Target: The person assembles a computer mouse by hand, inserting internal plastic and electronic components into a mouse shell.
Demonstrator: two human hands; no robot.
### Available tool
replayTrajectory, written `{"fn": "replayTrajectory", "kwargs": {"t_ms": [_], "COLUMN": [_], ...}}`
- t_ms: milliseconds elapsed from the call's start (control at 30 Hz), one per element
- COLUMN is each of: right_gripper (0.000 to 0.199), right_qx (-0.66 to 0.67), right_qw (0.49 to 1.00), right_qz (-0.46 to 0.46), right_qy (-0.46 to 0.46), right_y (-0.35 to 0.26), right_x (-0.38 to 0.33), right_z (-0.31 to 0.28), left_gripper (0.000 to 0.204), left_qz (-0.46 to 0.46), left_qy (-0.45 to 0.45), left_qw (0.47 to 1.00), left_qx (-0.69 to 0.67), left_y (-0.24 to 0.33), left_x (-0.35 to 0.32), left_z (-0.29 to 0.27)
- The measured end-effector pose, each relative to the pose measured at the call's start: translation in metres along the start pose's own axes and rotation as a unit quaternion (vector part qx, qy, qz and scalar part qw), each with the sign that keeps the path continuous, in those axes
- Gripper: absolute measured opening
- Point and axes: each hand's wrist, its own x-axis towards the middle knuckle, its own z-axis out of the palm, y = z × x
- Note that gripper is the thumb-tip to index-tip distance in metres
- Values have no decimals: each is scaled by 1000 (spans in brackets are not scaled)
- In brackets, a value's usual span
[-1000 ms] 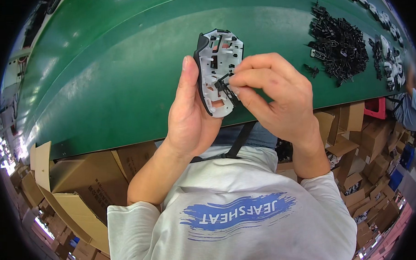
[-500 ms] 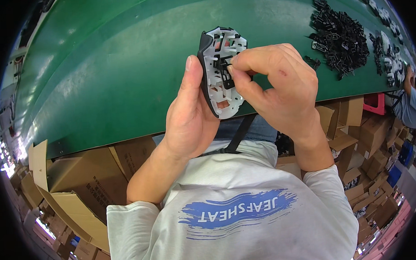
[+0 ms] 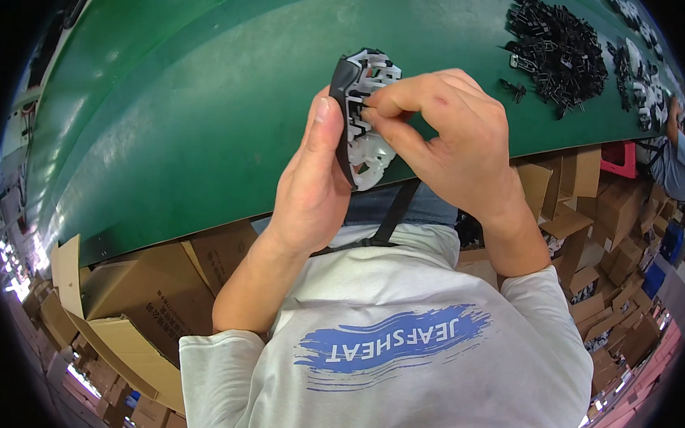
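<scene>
My left hand (image 3: 309, 174) is closed round a curved plastic shell (image 3: 370, 154), black outside with a white ribbed inside, and holds it above the bench. Its thumb lies along the black edge, and the open inner side faces right. My right hand (image 3: 461, 146) reaches in from the right, thumb and index finger pinched on a small black plastic part (image 3: 357, 121) seated among the white ribs. The fingertips hide some of that part.
A green bench (image 3: 203, 106) spans the front. A heap of black plastic parts (image 3: 560, 59) lies at the far right, with a few loose ones (image 3: 513, 89) beside it. White parts (image 3: 648, 101) line the right edge. Cardboard boxes (image 3: 145, 296) stand below the bench; another person (image 3: 674, 165) is at far right.
The shell has tilted, so its inside now turns more to the right and shows narrower. My right hand has shifted slightly left with it, still pinching the black part.
</scene>
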Motion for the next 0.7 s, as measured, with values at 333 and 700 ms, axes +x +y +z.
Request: {"fn": "replayTrajectory", "kwargs": {"t_ms": [333,700], "right_gripper": [44,44], "right_qx": [403,336], "right_qw": [865,907], "right_qz": [297,250], "right_qy": [22,41], "right_y": [-6,-7], "right_x": [-9,-16], "right_z": [-4,5], "left_gripper": [62,49], "left_qz": [-38,22], "left_qy": [-158,56], "left_qw": [969,992], "left_qx": [-184,114], "left_y": [2,4], "left_x": [11,-5], "left_z": [-21,-10]}}
